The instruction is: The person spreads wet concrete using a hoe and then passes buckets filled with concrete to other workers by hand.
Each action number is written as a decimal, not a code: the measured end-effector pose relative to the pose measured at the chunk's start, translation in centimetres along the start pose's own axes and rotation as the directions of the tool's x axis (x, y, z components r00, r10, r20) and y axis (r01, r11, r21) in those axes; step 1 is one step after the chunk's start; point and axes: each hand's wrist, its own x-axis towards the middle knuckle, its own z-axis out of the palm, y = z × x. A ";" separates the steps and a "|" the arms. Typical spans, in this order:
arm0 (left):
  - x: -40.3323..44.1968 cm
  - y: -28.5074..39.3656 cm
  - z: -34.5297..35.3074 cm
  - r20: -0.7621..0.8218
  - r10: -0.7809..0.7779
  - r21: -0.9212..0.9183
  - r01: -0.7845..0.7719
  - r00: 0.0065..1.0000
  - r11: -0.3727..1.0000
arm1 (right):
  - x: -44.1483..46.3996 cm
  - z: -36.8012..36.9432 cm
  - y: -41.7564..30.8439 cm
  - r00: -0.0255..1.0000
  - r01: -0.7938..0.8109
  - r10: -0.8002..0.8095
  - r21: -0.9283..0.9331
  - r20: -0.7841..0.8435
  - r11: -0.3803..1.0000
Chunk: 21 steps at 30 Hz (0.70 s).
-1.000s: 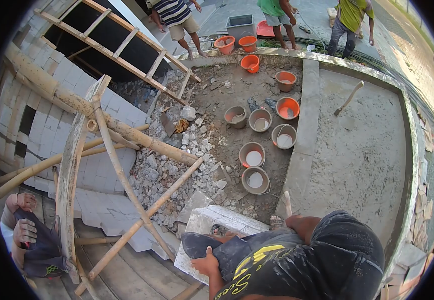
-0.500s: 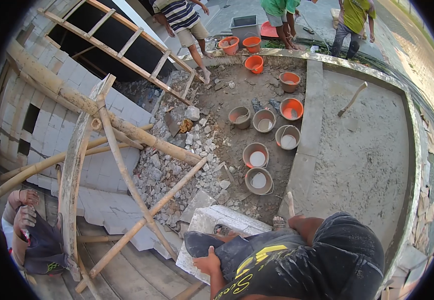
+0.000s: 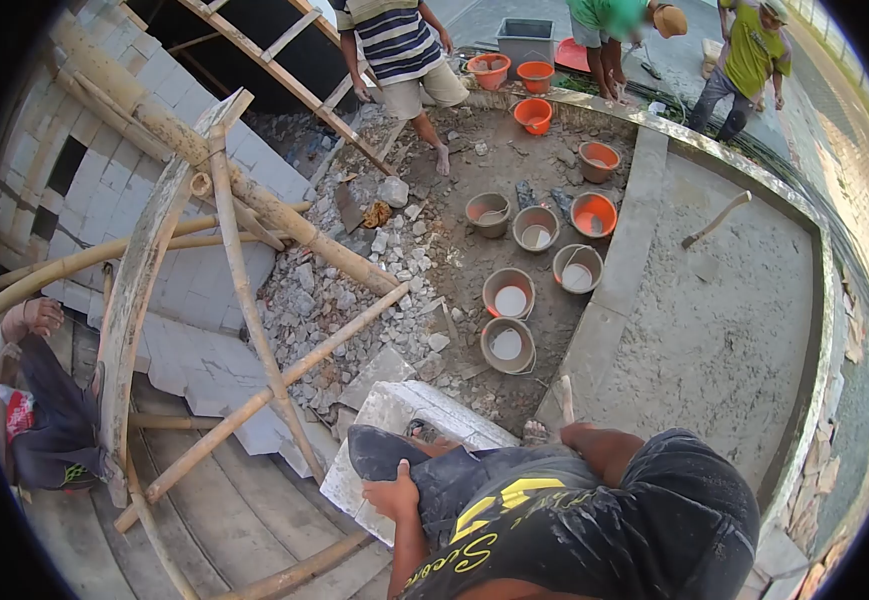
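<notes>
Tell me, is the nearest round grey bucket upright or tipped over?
Upright: the round grey bucket stands on the bare dirt ground, its open mouth facing up. What the pale patch inside is, I cannot tell.

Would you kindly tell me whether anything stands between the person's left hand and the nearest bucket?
Yes: the left hand rests on the bent knee, and the white block lies beyond that knee, toward the nearest bucket. Past the block, no other large object shows in the way.
</notes>
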 end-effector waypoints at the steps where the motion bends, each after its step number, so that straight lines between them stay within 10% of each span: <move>1: 0.0 0.0 -0.1 0.005 0.013 0.001 -0.013 1.000 1.000 | 0.7 0.3 0.1 1.000 0.004 -0.004 -0.023 -0.002 1.000; 11: 0.0 -1.0 -0.8 0.005 -0.013 -0.036 0.013 1.000 0.999 | 3.3 1.5 0.9 0.991 0.109 -0.126 -0.268 -0.045 0.957; 21: 0.4 -1.7 -2.0 0.066 -0.089 -0.105 0.096 0.994 0.990 | 10.4 2.2 3.2 0.783 0.598 -0.564 -0.571 0.263 0.563</move>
